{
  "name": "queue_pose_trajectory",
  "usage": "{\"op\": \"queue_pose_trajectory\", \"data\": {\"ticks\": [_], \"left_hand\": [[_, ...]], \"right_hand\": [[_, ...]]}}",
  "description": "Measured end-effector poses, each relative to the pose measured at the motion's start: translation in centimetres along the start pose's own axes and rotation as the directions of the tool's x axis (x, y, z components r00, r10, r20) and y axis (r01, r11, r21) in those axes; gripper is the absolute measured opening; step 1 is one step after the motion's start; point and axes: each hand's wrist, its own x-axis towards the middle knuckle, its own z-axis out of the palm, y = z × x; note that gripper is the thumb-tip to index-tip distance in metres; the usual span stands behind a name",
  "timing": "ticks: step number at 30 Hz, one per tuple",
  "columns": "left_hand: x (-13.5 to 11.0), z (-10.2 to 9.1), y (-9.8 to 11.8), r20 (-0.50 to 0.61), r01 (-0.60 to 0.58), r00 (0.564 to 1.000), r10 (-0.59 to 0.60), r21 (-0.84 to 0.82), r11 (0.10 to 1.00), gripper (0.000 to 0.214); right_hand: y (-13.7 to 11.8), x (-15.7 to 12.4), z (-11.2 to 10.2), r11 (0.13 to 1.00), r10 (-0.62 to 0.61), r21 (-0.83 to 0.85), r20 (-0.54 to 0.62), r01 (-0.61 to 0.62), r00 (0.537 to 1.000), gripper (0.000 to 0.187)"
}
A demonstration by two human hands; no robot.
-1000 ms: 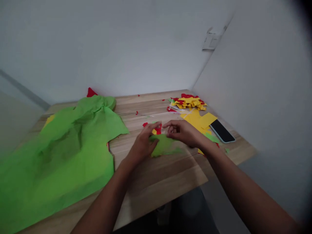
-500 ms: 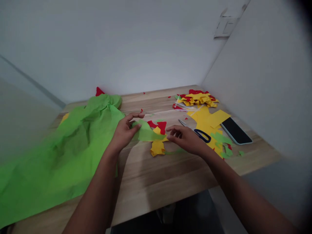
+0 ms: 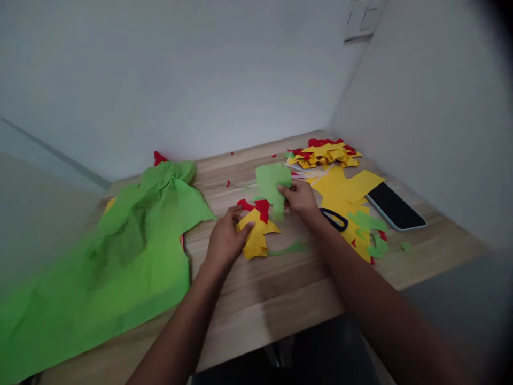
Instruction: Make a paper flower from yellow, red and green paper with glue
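My right hand (image 3: 300,197) pinches a cut piece of light green paper (image 3: 269,181), holding it up over the middle of the table. The piece is broad at the top with a narrow strip hanging below. My left hand (image 3: 229,235) is closed at the left edge of a yellow paper cutout (image 3: 256,235) with pointed arms and a crumpled lower end, thumb on top. Just behind the cutout, against its upper edge, are red paper scraps (image 3: 262,207). Dark-handled scissors (image 3: 336,220) lie partly hidden behind my right wrist.
A large creased green paper sheet (image 3: 132,256) covers the table's left side. At right are yellow paper (image 3: 334,187), a phone (image 3: 396,206) and green scraps (image 3: 377,246). A pile of yellow and red paper pieces (image 3: 324,154) sits by the back wall.
The green piece has gone from my left hand to my right, which has lifted it up and back. My left hand has moved right and down onto the yellow cutout, which is now tilted.
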Motion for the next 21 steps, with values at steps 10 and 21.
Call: {"op": "queue_pose_trajectory", "data": {"ticks": [10,21], "left_hand": [[-5.6,-1.5,-0.7,0.093,-0.102,0.991,0.093,0.107,0.989,0.036],[4.6,0.3,0.6,0.138,-0.436,0.900,0.413,0.259,0.862,0.021]], "right_hand": [[-0.1,-1.9,-1.4,0.864,-0.062,-0.502,-0.055,0.026,0.997,0.032],[-0.8,-3.6,0.7,0.663,-0.284,-0.579,0.392,0.475,0.875,0.025]]}}
